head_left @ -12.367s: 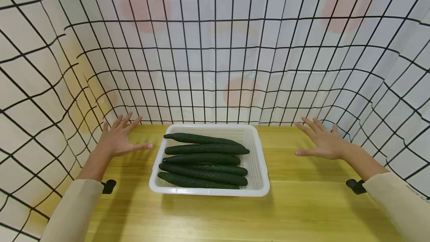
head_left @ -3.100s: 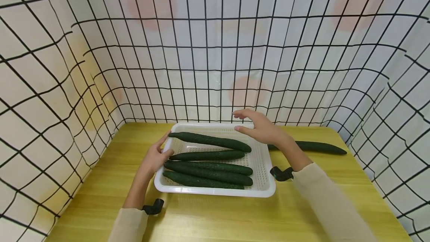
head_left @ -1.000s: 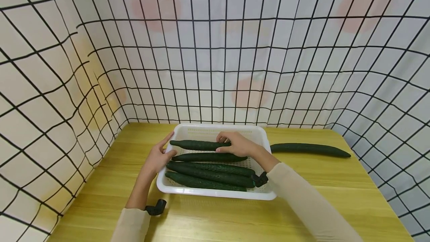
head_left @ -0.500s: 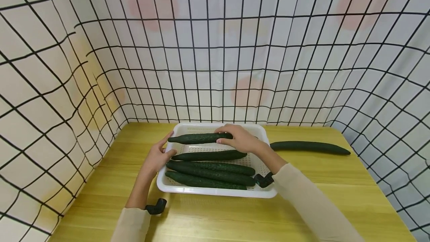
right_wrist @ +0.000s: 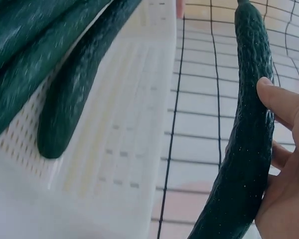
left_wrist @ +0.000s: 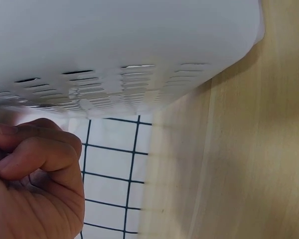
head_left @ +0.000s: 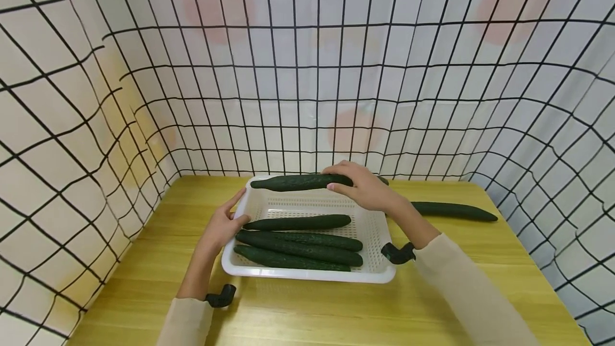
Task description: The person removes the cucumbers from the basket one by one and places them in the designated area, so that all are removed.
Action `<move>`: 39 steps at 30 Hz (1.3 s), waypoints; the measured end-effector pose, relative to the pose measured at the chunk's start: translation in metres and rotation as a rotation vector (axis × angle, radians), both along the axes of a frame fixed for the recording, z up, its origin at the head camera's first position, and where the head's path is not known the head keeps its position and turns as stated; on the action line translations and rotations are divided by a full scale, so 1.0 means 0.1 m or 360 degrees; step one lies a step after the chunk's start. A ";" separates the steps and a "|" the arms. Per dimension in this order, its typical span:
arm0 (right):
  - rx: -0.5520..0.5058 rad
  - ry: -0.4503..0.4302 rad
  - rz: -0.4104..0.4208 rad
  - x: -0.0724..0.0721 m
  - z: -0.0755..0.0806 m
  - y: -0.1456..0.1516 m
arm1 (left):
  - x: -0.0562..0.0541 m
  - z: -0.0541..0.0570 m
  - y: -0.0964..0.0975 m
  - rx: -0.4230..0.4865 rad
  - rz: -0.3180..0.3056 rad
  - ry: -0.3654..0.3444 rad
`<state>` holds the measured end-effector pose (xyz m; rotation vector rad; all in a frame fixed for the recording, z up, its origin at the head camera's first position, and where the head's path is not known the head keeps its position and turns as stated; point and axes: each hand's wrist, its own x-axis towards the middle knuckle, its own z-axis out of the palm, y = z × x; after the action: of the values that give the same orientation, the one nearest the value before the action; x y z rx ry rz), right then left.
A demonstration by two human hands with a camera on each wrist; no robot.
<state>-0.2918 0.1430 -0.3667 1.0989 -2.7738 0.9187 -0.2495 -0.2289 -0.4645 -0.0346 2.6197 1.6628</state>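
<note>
We see two hands and six green cucumbers. Our right hand (head_left: 367,188) curls its fingers around one held cucumber (head_left: 293,182), up at the far rim of a single white basket (head_left: 375,276). Nearer us than those fingers, four cucumbers (head_left: 298,222) lie inside it. Right of the same fingers, one loose cucumber (head_left: 454,211) lies on the table (head_left: 288,314). Our left hand (head_left: 221,226) grips the basket's left rim between thumb and fingers.

1. Basket (head_left: 307,277) looked plastic, smooth, softly shiny.
2. Cucumbers (right_wrist: 251,144) had bumpy, lightly glossy skin.
3. Table (head_left: 298,314) looked wood-grained, smooth, glossy up front.
4. Sleeves (head_left: 471,284) looked matt cloth.
5. Wrist mounts (head_left: 397,253) looked like dark plastic.
</note>
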 end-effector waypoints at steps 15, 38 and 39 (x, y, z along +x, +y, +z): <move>0.0035 0.0040 -0.0208 0.06 -0.13 0.77 | -0.01 0.01 -0.01 0.0015 -0.0035 0.0000; 0.0136 -0.0006 -0.0505 0.33 -0.43 2.12 | -0.01 -0.02 -0.02 0.0081 -0.0035 -0.0005; 0.0128 -0.0008 -0.0515 0.33 -0.47 2.18 | 0.00 -0.02 -0.03 0.0081 -0.0037 -0.0004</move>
<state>-0.2587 0.3609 -0.4132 0.6235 -2.8930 0.7775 -0.2500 -0.2315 -0.4663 -0.0045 2.5642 1.7202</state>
